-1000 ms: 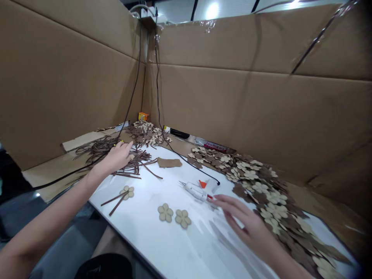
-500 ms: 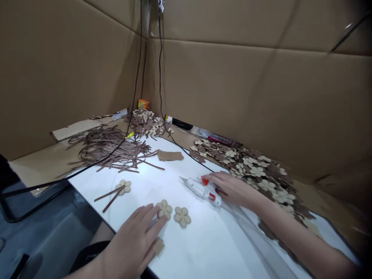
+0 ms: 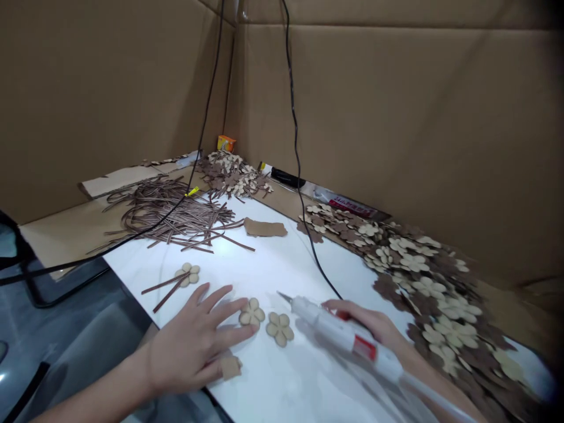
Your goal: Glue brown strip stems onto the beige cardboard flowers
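My right hand is wrapped round a white hot glue gun with red parts, its metal tip pointing left over the white board. The gun hides part of that hand. My left hand lies spread with its fingers apart, a fingertip touching the edge of a beige five-petal flower. Just right of it lies another such flower. Beyond my left hand a third flower has two brown strips laid on it. A small tan piece is at my left thumb.
Brown strips lie heaped at the back left. Flower cutouts are piled in the far corner and along the right. A tan scrap rests on the white board. Black cord hangs across; cardboard walls enclose the back.
My right hand has taken hold of the glue gun and lifted it off the board. The fingers of my left hand have spread wider. The camera view has shifted slightly.
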`<action>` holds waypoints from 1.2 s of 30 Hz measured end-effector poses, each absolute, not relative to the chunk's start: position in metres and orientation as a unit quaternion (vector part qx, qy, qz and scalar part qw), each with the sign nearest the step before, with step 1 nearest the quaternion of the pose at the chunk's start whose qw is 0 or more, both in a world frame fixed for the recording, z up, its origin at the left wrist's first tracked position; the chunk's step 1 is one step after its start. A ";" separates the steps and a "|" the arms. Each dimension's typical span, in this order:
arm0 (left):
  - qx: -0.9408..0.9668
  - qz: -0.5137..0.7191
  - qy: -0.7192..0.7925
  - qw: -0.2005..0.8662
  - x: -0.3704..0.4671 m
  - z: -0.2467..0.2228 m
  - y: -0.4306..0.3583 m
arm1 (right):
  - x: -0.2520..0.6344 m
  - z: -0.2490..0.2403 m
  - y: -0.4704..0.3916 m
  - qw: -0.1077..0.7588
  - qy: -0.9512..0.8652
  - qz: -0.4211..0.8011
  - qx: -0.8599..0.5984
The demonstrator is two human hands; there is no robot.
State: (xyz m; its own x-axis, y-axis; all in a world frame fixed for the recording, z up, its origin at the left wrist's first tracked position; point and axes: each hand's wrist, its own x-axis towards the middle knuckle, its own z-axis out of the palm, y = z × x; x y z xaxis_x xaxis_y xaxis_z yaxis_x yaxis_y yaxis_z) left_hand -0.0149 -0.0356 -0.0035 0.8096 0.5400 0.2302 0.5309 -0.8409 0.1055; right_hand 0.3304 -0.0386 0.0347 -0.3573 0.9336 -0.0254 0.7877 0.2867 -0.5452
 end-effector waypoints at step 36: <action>0.944 0.101 0.313 0.023 -0.011 0.000 -0.039 | 0.290 0.024 -0.066 0.086 -0.792 0.205 -0.568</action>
State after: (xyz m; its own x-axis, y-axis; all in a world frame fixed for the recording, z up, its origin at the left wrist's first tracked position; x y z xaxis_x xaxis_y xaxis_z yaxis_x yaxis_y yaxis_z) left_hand -0.0108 -0.0387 -0.0004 0.7833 0.5964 0.1753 0.5870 -0.8024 0.1072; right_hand 0.2896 -0.0655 0.0238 -0.3395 0.9357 -0.0959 0.8648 0.2704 -0.4231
